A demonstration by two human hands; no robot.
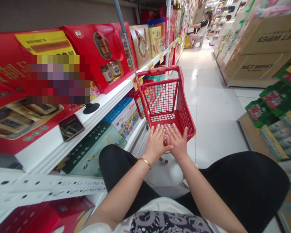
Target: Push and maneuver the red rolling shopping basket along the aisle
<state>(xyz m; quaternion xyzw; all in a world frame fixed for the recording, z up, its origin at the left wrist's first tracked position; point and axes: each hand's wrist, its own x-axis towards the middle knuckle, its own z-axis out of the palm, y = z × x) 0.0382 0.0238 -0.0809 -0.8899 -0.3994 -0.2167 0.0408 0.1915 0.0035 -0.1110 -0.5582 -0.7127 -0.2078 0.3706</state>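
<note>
My left hand [155,143], with a gold bracelet [145,163] at its wrist, is held out open, fingers stretched forward. Beside it my right hand [177,142] is also open and empty, its outer finger spread apart. The hands are side by side, their inner edges overlapping or touching; I cannot tell which. Just beyond the fingertips stands a red shopping cart [184,118] with a mesh back and a pole at its left. The fingers cover part of its near edge; whether they touch it is unclear.
On the left, a white shelf [116,84] carries red gift boxes [94,51] and a dark phone-like object [71,127]. Lower down are green and blue boxes [94,147]. Wet wipes cartons [259,69] and green packs [280,97] line the right. Two people are far down the aisle.
</note>
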